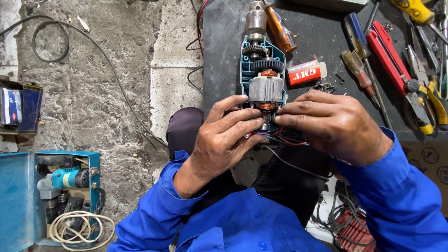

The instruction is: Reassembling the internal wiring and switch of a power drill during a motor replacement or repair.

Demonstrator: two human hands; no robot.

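Left hand (224, 135): its grip is pressed together, fingertips pinching the rear of the opened drill (262, 77) where the thin wires (275, 137) come out.
Right hand (333, 126): grip pinched on the same spot from the other side; both equally near.
Drill: lies on the dark desk (224, 46), straight ahead of the fingers, long axis pointing away, metal chuck (255, 21) farthest.
Inside: black toothed gears, grey steel motor, copper ring, teal plastic shell.
Beside: small red-and-white box (305, 73), screwdrivers (357, 49), pliers (427, 100).
Floor: blue metal case (18, 200).
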